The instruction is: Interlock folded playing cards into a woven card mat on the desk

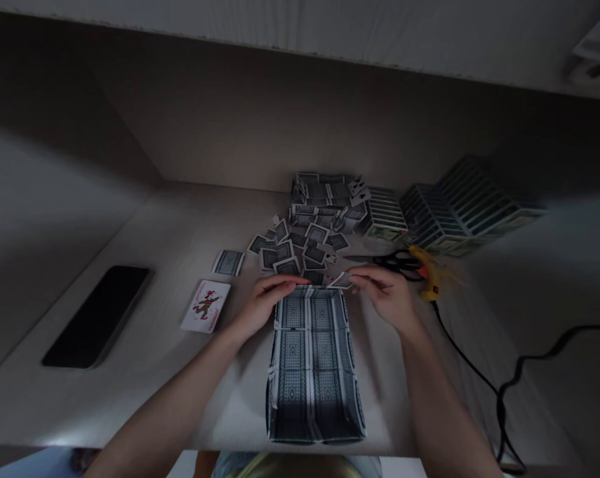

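I have the left hand (265,307) lying open on the far edge of the card box (312,372) at bottom centre. In this dim view, the right hand (387,297) seems to pinch a card (340,281). Loose cards (300,249) lie unused above; finished card blocks (462,211) stand upper right.

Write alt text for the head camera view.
A right hand pinches a white playing card at the far end of a long trough of blue-backed playing cards, the left hand beside it. Loose cards, black scissors and a yellow glue gun lie beyond.
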Available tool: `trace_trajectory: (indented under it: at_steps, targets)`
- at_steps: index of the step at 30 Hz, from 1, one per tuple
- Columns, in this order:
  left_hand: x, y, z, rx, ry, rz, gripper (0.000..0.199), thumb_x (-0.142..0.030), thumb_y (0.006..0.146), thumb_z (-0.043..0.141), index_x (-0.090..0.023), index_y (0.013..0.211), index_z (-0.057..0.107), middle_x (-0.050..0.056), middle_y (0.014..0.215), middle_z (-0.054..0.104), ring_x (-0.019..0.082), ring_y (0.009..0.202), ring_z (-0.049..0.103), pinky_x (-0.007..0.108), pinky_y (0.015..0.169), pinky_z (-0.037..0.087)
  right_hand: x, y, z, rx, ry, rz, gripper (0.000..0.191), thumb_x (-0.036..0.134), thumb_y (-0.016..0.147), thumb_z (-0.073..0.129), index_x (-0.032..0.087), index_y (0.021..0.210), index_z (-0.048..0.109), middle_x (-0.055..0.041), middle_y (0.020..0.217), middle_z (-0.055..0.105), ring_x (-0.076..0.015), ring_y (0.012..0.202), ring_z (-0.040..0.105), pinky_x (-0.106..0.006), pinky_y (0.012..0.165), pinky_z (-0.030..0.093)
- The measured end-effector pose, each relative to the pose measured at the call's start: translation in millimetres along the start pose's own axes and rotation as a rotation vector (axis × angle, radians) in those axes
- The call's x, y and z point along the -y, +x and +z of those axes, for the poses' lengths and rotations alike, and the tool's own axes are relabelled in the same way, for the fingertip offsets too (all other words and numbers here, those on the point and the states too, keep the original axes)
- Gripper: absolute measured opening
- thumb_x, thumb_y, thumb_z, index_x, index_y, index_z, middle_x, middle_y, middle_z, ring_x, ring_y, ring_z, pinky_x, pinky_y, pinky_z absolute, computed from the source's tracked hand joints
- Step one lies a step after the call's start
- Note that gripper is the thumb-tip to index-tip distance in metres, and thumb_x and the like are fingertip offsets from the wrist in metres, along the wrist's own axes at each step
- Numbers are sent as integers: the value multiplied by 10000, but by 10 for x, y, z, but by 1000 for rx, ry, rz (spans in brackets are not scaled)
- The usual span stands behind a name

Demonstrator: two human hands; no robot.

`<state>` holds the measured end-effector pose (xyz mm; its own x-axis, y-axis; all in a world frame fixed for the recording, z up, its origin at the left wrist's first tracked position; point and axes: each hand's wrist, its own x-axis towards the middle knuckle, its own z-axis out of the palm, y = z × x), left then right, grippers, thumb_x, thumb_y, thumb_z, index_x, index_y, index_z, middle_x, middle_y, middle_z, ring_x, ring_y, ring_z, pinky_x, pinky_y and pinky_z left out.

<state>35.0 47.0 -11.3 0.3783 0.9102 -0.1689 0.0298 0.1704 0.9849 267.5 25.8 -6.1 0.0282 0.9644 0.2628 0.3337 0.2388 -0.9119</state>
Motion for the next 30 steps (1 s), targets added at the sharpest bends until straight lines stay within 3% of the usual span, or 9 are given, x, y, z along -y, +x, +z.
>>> trace_trajectory:
  at_steps: [14, 19, 23, 30]
  targets:
    - [-12, -3, 5, -21, 33, 0, 232, -332, 756, 543, -208, 874, 699, 14, 941, 688, 191, 913, 579, 290, 811, 398, 65, 10, -139, 88, -172, -79, 144, 276, 761, 603, 218, 855, 697, -27, 796, 696, -149, 670, 624, -268, 609, 510]
    - [-18, -6, 7, -18, 13, -6, 237, -335, 753, 545, -204, 877, 699, 17, 933, 690, 189, 905, 583, 280, 797, 401, 66, -12, -48, 92, -191, -127, 147, 258, 744, 616, 216, 866, 687, -40, 855, 694, -172, 785, 634, -279, 665, 515]
    - [-9, 0, 7, -10, 15, -7, 242, -343, 753, 544, -205, 882, 696, 18, 939, 687, 192, 904, 582, 293, 805, 403, 107, -37, 53, 74, -244, -197, 160, 226, 749, 605, 221, 892, 676, -35, 840, 679, -158, 761, 622, -270, 662, 501]
    - [-30, -5, 18, -25, 23, 5, 243, -343, 751, 546, -197, 875, 696, 21, 940, 687, 200, 921, 579, 304, 833, 398, 307, -10, 128, 177, -485, -323, 192, 172, 780, 558, 235, 921, 670, -21, 785, 677, -152, 736, 606, -265, 658, 473]
